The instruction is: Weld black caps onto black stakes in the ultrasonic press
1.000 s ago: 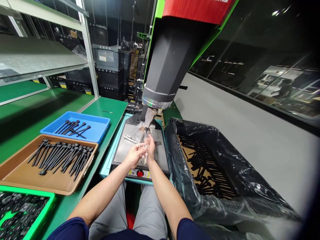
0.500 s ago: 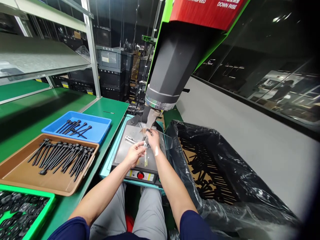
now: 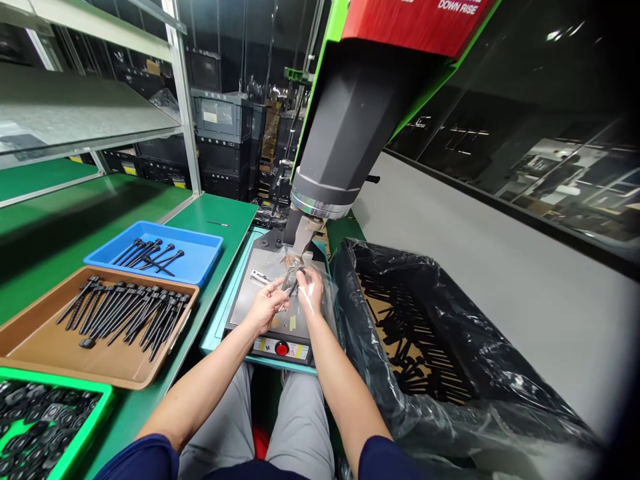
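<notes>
A black rod-shaped part point(image 3: 293, 288) is held between my two hands, just in front of the machine's metal tip point(image 3: 304, 235). My right hand point(image 3: 311, 288) pinches its upper, thicker end. The fingers of my left hand point(image 3: 270, 305) close on its lower end. Both hands are over the grey metal plate point(image 3: 243, 300) of the machine base, with a clear plastic sheet around the right one. A small silver clamp point(image 3: 260, 277) lies on the plate left of the part.
On the left stand a blue tray point(image 3: 200, 272) and a brown tray point(image 3: 60, 350) with black rods, and a green tray point(image 3: 103, 407) of round black parts. A plastic-lined box point(image 3: 360, 320) with black rods is at the right. A red button point(image 3: 281, 349) faces me.
My right hand has moved down and slightly right, away from the metal tip, with the black part. My left hand has shifted slightly left. The part now shows as a tilted rod between both hands.
</notes>
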Action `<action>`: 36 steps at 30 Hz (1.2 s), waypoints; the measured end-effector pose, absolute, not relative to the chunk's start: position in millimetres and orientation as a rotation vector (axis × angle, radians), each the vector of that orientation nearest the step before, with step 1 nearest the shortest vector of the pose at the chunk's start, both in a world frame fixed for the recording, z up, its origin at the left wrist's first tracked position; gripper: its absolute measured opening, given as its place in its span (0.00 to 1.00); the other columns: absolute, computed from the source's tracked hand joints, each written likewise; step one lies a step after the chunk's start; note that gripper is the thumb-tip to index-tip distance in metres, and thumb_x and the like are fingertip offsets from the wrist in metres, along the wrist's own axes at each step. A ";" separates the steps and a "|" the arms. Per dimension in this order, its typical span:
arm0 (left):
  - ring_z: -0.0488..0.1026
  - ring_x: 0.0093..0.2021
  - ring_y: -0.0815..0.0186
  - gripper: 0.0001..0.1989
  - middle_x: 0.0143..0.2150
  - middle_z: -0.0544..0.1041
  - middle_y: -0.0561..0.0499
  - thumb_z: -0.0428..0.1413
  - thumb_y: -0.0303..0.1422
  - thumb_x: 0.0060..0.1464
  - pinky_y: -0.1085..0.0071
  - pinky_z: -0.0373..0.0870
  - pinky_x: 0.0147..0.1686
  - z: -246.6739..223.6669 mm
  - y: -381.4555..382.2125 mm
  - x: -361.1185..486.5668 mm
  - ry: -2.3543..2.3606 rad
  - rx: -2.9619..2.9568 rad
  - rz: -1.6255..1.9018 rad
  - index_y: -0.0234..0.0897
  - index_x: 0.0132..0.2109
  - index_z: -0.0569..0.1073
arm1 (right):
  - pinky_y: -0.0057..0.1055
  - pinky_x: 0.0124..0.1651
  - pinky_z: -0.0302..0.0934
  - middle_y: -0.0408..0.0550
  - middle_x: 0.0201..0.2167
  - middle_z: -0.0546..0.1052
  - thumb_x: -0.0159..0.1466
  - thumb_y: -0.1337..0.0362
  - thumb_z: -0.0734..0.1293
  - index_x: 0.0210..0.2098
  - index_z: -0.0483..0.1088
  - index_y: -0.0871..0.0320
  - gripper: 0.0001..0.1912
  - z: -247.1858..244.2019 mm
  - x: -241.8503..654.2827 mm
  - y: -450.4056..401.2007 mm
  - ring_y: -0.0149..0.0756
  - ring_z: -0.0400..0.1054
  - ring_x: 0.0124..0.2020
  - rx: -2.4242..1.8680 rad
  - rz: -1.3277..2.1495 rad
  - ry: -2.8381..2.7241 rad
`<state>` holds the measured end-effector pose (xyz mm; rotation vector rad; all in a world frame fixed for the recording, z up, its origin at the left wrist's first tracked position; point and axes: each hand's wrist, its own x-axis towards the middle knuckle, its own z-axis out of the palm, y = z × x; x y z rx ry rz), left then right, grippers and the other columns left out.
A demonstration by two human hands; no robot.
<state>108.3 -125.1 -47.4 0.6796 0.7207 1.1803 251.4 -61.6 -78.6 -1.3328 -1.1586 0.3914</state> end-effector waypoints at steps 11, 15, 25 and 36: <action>0.74 0.29 0.70 0.29 0.31 0.76 0.51 0.66 0.35 0.43 0.75 0.66 0.27 -79.0 -142.2 102.5 0.947 0.765 1.016 0.33 0.53 0.69 | 0.24 0.22 0.52 0.45 0.26 0.76 0.49 0.50 0.75 0.38 0.73 0.60 0.24 -142.7 252.8 -190.6 0.31 0.67 0.24 -1.198 1.357 -0.786; 0.74 0.33 0.68 0.28 0.33 0.75 0.50 0.65 0.36 0.43 0.72 0.68 0.33 -102.7 -158.3 79.6 1.230 0.794 1.039 0.31 0.51 0.70 | 0.27 0.27 0.59 0.46 0.27 0.77 0.50 0.54 0.75 0.41 0.74 0.60 0.23 -128.7 263.6 -227.2 0.33 0.69 0.27 -1.231 1.373 -0.943; 0.74 0.44 0.62 0.16 0.45 0.78 0.44 0.61 0.33 0.48 0.67 0.70 0.43 -94.0 -226.1 81.9 1.034 1.433 1.061 0.36 0.46 0.76 | 0.33 0.38 0.67 0.44 0.31 0.75 0.50 0.59 0.76 0.38 0.71 0.55 0.18 -81.5 235.2 -235.9 0.35 0.70 0.33 -1.050 0.993 -1.201; 0.66 0.29 0.67 0.09 0.28 0.72 0.51 0.60 0.38 0.50 0.71 0.63 0.33 -86.9 -234.6 82.7 1.026 1.392 1.046 0.36 0.33 0.76 | 0.41 0.47 0.68 0.52 0.43 0.79 0.55 0.59 0.73 0.52 0.69 0.55 0.26 -82.4 228.1 -241.8 0.42 0.74 0.41 -1.104 1.107 -1.237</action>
